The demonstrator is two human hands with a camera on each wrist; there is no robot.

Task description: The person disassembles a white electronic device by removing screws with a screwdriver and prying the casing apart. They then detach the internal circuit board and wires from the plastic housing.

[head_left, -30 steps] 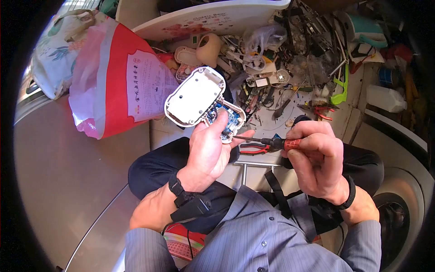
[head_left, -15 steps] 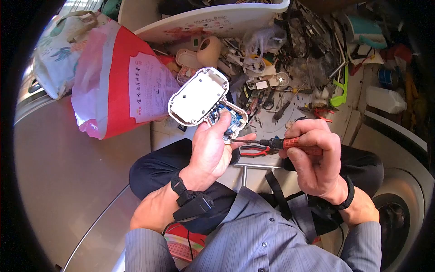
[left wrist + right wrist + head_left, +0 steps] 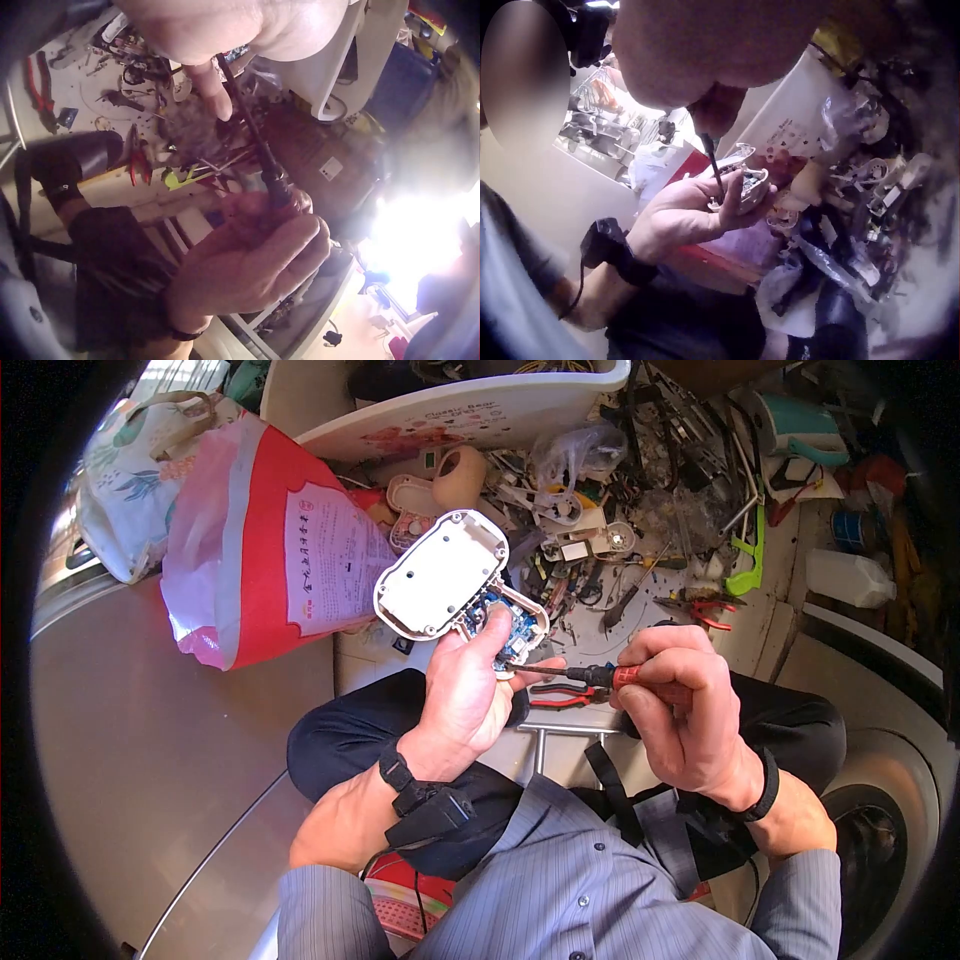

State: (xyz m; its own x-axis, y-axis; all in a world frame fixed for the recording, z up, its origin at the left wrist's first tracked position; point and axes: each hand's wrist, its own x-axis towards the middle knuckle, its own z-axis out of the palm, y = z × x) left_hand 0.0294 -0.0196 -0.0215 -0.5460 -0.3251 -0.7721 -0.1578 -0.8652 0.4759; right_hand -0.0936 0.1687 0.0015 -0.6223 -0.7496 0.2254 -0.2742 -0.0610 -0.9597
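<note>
My left hand [image 3: 462,692] grips a white plastic housing [image 3: 440,575], its thumb over a blue circuit board [image 3: 522,630] in the smaller part. From the right, my right hand [image 3: 690,710] pinches the red handle of a screwdriver [image 3: 572,673], whose tip meets the housing's lower end near the board. In the left wrist view the screwdriver [image 3: 251,124] runs from the right hand [image 3: 247,262] up to the left hand [image 3: 217,26]. The right wrist view shows the housing [image 3: 751,196] in the left hand [image 3: 690,210], the screwdriver's shaft [image 3: 714,161] reaching down to it.
Red-handled pliers [image 3: 562,695] lie just beyond a metal bar [image 3: 570,727]. A second pair [image 3: 710,610] sits farther right. Loose parts and scraps [image 3: 600,530] cover the floor ahead, before a white tub [image 3: 450,415]. A red and white bag [image 3: 270,550] stands at the left.
The left hand and housing have shifted slightly right. The right hand has moved a little to the left with the screwdriver, whose tip stays at the housing's lower end.
</note>
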